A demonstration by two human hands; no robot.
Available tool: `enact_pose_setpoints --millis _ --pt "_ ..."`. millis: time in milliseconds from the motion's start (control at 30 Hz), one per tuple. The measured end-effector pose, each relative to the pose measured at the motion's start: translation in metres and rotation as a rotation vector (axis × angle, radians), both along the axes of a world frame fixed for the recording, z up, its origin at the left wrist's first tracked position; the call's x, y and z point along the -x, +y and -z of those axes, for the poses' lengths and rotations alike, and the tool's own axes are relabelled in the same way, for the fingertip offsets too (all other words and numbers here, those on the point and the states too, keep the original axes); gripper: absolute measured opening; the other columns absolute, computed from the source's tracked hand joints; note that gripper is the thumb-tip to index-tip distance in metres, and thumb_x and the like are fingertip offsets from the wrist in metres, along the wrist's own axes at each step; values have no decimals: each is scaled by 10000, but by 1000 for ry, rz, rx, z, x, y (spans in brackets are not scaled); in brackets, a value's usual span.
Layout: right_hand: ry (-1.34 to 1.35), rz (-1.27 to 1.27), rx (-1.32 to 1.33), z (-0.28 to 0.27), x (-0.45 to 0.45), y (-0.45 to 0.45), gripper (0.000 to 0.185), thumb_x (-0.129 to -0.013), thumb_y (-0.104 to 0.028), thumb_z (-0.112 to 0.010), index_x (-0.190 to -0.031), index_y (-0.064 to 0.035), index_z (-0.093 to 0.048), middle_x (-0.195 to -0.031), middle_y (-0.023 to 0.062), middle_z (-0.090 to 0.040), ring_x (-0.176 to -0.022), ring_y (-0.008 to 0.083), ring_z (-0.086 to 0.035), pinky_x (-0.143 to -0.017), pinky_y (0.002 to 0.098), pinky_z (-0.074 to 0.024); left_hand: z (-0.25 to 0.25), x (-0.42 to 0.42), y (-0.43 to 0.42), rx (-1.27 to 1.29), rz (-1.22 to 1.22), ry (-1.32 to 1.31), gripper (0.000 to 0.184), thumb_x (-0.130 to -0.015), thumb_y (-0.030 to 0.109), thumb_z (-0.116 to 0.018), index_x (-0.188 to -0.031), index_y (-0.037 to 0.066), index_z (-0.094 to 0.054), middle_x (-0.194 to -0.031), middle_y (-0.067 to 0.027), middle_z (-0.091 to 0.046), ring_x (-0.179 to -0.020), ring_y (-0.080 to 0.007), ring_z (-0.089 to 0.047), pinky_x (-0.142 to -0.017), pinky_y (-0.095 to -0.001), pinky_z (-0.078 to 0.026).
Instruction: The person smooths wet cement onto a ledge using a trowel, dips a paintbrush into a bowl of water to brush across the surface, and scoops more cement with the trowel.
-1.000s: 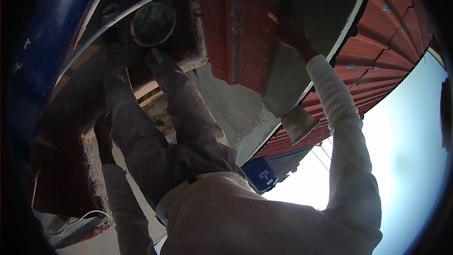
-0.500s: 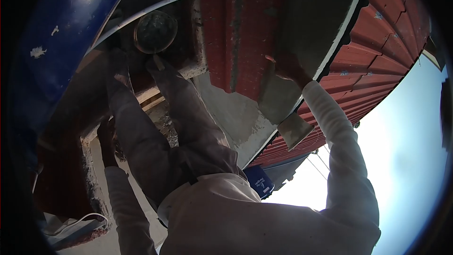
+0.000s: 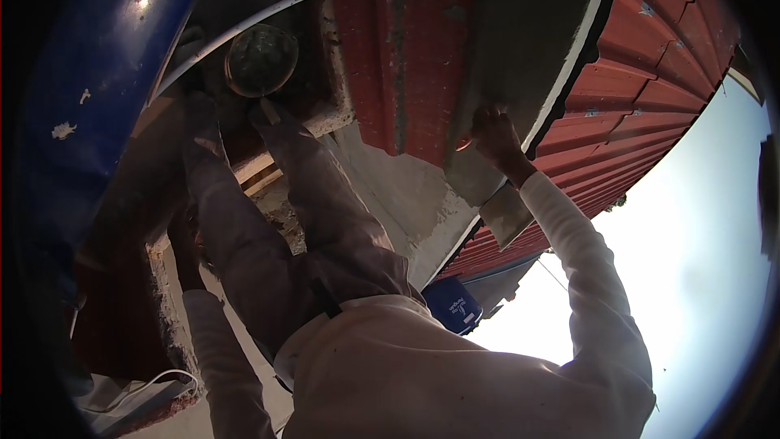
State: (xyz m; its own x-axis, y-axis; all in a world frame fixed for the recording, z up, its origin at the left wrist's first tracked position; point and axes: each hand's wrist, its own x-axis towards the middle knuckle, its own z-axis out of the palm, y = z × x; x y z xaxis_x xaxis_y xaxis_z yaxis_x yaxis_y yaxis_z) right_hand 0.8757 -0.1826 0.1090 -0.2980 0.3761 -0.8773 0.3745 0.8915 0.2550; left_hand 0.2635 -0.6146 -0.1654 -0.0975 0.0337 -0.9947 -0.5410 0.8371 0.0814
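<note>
My right hand (image 3: 496, 140) is closed close against a dark grey, smooth band of cement plaster (image 3: 516, 49) on the wall. A small shiny orange-red end pokes out beside its fingers; the rest of that item is hidden, so I cannot tell its kind. Just below the right wrist is a square grey board-like piece (image 3: 505, 215). My left hand (image 3: 184, 244) hangs low in deep shadow beside my left leg, near a rough masonry edge (image 3: 166, 301). Its fingers do not show clearly, nor anything in them.
A round basin (image 3: 262, 61) lies near my feet, under a pale curved pipe (image 3: 244, 26). Large blue container (image 3: 106, 89) at left. Red corrugated sheets (image 3: 642, 89) flank the plaster. A blue bucket-like container (image 3: 452, 306) and a white cable (image 3: 162, 374) are lower down.
My right hand has moved down along the plaster towards the square grey piece, with the orange-red end beside it. The view has shifted slightly; my left arm stays low.
</note>
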Motion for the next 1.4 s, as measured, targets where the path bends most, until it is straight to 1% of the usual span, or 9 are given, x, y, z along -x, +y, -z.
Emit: enact_pose_setpoints --millis 67,233,367,567,667,933,1067,1233,1400 --pt "39 231 119 -21 -14 -43 164 -730 -70 -772 -893 -85 -782 -1019 91 -691 -1129 311 -673 -826 489 -629 9 -3 -17 -1 6 -2 458 -1078 358 -652 -1453 96 -643 -1408 -97 -703 -1255 -244 -692 -1036 -381 -535" --pt "29 411 -22 -11 52 74 107 -806 -105 -731 -890 -62 -782 -958 142 -761 -981 346 -739 -853 472 -616 48 3 -52 -172 223 87 519 -1089 440 -609 -1502 127 -592 -1435 -64 -660 -1298 -216 -640 -1045 -385 -503" --pt "252 289 -304 -4 138 232 142 -927 -190 -708 -960 -61 -756 -977 147 -767 -905 377 -756 -782 508 -601 31 12 -15 -62 77 -8 599 -1097 485 -589 -1578 137 -511 -1494 -52 -609 -1348 -219 -607 -1068 -414 -498" --pt "394 23 -297 -20 81 152 296 -824 -79 -746 -1107 -40 -673 -1184 133 -678 -1059 349 -676 -764 461 -599 15 -5 -31 -92 60 48 520 -1080 449 -594 -1476 112 -622 -1372 -76 -731 -1274 -249 -676 -1063 -432 -500" --pt "165 119 -70 -47 21 34 257 -762 -81 -757 -1012 -26 -734 -1152 143 -682 -1148 351 -640 -811 497 -595 70 -18 -120 -525 906 354 593 -1072 510 -578 -1504 105 -588 -1375 -96 -738 -1295 -262 -676 -1043 -426 -504" --pt "26 489 -161 -74 116 156 156 -835 -168 -758 -971 -98 -794 -923 199 -767 -924 395 -775 -822 513 -619 -3 -32 -77 -121 490 139 607 -1073 510 -573 -1524 105 -562 -1418 -108 -709 -1325 -275 -656 -1070 -430 -480" --pt "504 256 -512 -86 166 284 187 -909 -150 -732 -1087 -102 -765 -1028 142 -756 -1006 328 -761 -802 470 -621 -23 -21 -46 -103 387 85 614 -1073 510 -570 -1534 105 -550 -1439 -113 -695 -1340 -281 -646 -1083 -432 -468" --pt "618 78 -514 -101 119 214 238 -856 -156 -773 -1087 -104 -749 -1141 55 -680 -1144 237 -676 -826 399 -611 -59 0 7 -125 394 -2 623 -1074 510 -567 -1547 106 -534 -1466 -120 -678 -1359 -289 -633 -1100 -435 -453" --pt "382 625 -442 -128 29 12 206 -815 -198 -815 -973 -69 -789 -1064 77 -682 -1102 265 -656 -808 410 -609 -95 22 76 -136 529 -128 633 -1074 510 -564 -1559 106 -518 -1493 -128 -660 -1378 -297 -621 -1117 -437 -438"
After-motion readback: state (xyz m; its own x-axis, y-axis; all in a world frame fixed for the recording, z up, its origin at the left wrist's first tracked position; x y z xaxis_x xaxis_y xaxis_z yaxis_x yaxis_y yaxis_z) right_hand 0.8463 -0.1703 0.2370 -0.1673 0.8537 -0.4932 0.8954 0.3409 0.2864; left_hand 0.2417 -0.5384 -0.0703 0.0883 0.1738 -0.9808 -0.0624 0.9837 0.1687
